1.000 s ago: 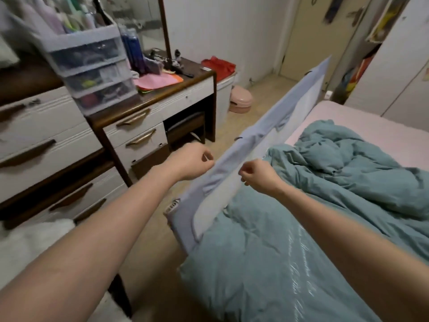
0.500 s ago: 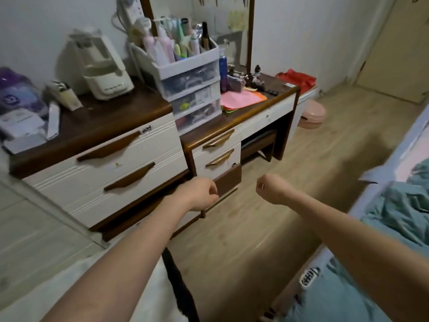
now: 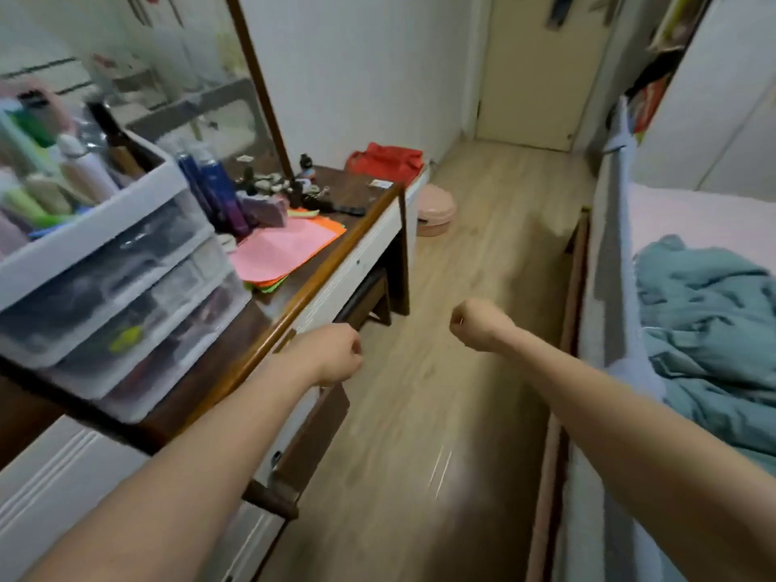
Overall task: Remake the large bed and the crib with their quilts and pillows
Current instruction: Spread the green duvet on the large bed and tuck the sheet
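**A:** Hands status? Your left hand [image 3: 336, 354] and right hand [image 3: 476, 323] both look curled into fists, holding nothing, out over the floor [image 3: 483, 254].

**B:** Quilt?

**A:** Teal quilt [image 3: 709, 325] is bunched on the bed [image 3: 705, 212], behind the grey rail [image 3: 609, 254]. Likely soft, bulky, light; I'd grab an edge or corner with both hands, not the heap.

**B:** Containers?

**A:** Drawer unit [image 3: 121, 287] on the dresser [image 3: 331, 249]: bottles up top, blurred clutter in the drawers. Crib and pillows aren't in view.
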`<state>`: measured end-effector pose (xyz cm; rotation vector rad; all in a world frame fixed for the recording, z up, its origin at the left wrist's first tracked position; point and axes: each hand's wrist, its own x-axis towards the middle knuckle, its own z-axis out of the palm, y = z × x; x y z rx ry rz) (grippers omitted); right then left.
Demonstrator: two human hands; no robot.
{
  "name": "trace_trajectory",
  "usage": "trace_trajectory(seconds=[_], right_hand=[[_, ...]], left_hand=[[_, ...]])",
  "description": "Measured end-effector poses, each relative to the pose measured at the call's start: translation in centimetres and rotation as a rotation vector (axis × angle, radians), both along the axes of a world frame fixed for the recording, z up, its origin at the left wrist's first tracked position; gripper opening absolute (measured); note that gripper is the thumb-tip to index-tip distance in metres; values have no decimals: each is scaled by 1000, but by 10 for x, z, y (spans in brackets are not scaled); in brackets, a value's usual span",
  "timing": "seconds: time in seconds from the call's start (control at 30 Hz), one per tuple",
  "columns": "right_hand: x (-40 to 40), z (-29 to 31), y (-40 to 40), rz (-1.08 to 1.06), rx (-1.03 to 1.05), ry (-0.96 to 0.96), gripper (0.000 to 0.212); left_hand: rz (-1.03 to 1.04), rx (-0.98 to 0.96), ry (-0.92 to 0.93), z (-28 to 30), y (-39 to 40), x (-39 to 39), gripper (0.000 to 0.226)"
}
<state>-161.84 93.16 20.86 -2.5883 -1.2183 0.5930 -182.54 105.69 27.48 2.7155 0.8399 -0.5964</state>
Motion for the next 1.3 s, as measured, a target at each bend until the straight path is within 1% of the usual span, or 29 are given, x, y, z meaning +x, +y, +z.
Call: trace_trajectory(seconds=[0.1,0.2,0.3,0.4,0.5,0.53,0.63,0.7,0.77,0.8,0.87,0.93,0.97,1.03,1.17,1.23,1.3], right_hand=[[50,8,-1,-116,12,-29,24],[91,13,-10,-229,14,-39,22],[147,18,-30,-412,-13,-60,19],[185,27,-45,-617,16,-93,34],[213,36,-55,-781,-23,-118,36],[226,41,-59,-850,-8,-129,37],[259,36,-76,-1009,11,-140,33],[278,25,-91,-1104,10,-112,26],[310,9,-107,-1199,6,-87,27],[319,5,-112,-1219,-2,-88,29],[361,-9,-123,-1262,-4,-84,30],[404,-17,-130,-1285,-19,-61,30],[427,-19,-132,-1285,-28,-40,29],[472,-21,-134,-1291,-51,11,19],[575,-31,-137,-1326,-16,37,21],[616,-41,-131,-1351,-30,72,31],[658,-58,-126,-1382,-50,126,45]], left_hand=[[-152,1,-5,-1,27,72,21],[-274,-34,-37,-2,42,142,29],[-426,-70,-69,-5,49,238,35],[-589,-41,-110,0,52,306,38],[-741,16,-91,11,59,363,37],[-795,38,-102,18,61,393,35],[-894,24,-149,24,61,473,31],[-962,-15,-148,19,52,517,29],[-1034,-36,-135,9,36,568,28],[-1057,-38,-134,7,30,583,29],[-1109,-52,-142,-6,13,639,33],[-1118,-74,-168,-16,1,689,36],[-1118,-76,-168,-18,-3,713,37],[-1132,-72,-162,-22,-9,755,40],[-1129,-22,-256,-28,-15,853,55],[-1149,-3,-249,-36,-17,896,58],[-1176,30,-167,-50,-22,948,61]])
